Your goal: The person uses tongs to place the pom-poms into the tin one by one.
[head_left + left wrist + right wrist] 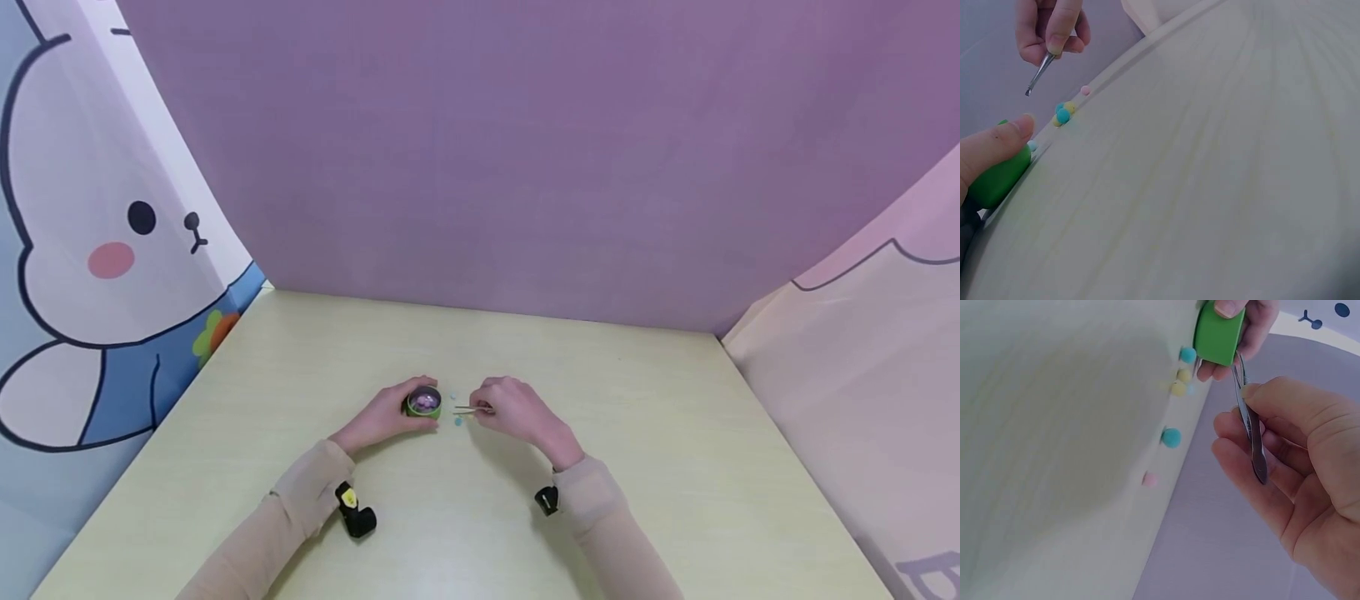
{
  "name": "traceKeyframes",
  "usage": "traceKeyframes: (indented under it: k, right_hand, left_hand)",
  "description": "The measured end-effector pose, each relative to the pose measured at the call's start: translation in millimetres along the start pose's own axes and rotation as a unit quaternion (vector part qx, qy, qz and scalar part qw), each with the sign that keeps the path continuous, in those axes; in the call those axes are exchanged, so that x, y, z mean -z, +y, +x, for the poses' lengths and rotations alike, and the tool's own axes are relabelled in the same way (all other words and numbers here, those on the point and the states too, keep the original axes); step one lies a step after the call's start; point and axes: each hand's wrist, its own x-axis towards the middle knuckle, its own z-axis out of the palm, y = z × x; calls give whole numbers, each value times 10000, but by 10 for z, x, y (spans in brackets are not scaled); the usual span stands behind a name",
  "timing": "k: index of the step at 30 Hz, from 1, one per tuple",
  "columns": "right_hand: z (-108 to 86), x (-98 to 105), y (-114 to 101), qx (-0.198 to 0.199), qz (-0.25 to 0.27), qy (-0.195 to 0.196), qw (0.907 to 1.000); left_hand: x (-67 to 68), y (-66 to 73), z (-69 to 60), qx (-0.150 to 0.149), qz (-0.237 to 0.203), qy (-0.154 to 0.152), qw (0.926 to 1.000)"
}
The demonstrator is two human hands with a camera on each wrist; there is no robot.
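Below both hands, closest to me, come the beige sleeves [300,500], each with a small black device [358,521] at the wrist, over a pale tabletop [465,500]. Ahead of the sleeves, the left hand [393,408] is curled round a small green container [1219,334], thumb on one side and fingers on the other; something pinkish-purple shows inside it. Across from it, the right hand [517,410] is raised off the tabletop, thumb and fingers pinching slim metal tweezers [1257,434]. These point from the right hand toward the container; I cannot tell whether their tips meet. Little balls lie on the tabletop between the two hands: blue ones [1172,437], yellow ones [1178,388], and a pink one [1150,480] set apart from the others, farthest from the left hand. Well beyond both hands hangs a plain purple backdrop [525,167]. Off past the left hand, a cloth printed with a cartoon rabbit [112,208] covers that side; past the right hand is a pale pink one [885,375].
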Motion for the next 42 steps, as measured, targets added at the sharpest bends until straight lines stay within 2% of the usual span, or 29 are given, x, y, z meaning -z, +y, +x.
traceKeyframes:
  k: [13, 20, 42]
  right_hand:
    - [-47, -28, 16, -209, 155, -294, 9992]
    - [-58, -57, 27, -111, 166, -289, 9994]
    - [-45, -150, 63, -190, 4, -439, 9989]
  left_hand:
    - [-7, 15, -2, 9, -3, -36, 10000]
    - [-12, 23, 1, -25, 38, -26, 10000]
    - [-43, 40, -23, -31, 12, 18, 10000]
